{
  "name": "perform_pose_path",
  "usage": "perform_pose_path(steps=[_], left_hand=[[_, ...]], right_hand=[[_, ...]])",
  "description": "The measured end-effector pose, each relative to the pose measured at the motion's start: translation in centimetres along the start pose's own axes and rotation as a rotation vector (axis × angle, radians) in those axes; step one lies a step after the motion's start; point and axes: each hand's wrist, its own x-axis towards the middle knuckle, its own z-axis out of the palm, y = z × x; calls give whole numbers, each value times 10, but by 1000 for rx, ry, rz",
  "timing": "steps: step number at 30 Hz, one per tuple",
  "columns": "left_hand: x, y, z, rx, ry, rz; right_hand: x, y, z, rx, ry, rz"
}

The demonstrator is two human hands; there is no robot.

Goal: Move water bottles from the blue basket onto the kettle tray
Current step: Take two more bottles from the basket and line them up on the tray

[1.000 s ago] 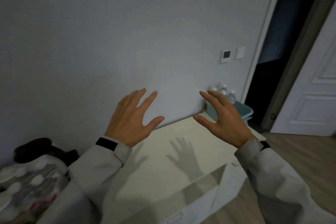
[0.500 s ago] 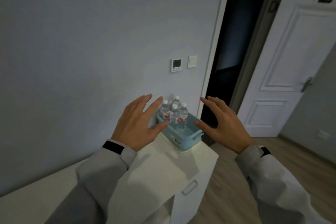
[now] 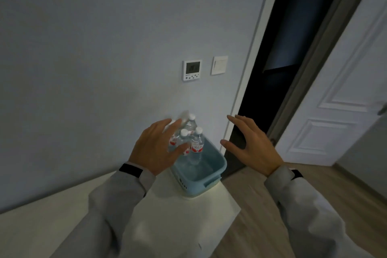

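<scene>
A light blue basket (image 3: 211, 180) stands at the right end of a white cabinet top (image 3: 184, 216), against the wall. Several clear water bottles (image 3: 196, 144) with white caps and red labels stand upright in its far half. My left hand (image 3: 156, 148) hovers with fingers spread in front of the bottles and hides part of them; whether it touches them I cannot tell. My right hand (image 3: 250, 144) is spread in the air to the right of the basket, holding nothing. No kettle tray is in view.
A thermostat panel (image 3: 192, 70) and a light switch (image 3: 219, 65) are on the wall above the basket. A dark open doorway (image 3: 282, 69) lies right of the cabinet, with a white door (image 3: 343, 111) beyond it. Wooden floor (image 3: 261, 226) lies to the right.
The view has swung right and closer to the basket. Both hands have moved forward, the left now over the bottles, the right beside the basket.
</scene>
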Motion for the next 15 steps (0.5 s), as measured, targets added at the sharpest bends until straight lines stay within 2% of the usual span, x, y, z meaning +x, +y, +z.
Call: perform_pose_path(steps=[4, 8, 15], left_hand=[[19, -4, 45, 20, -85, -151], [28, -2, 92, -16, -138, -319], [43, -5, 165, -127, -227, -610]], right_hand=[[43, 63, 43, 92, -68, -33], [79, 114, 84, 218, -211, -67], [120, 152, 153, 412, -445, -55]])
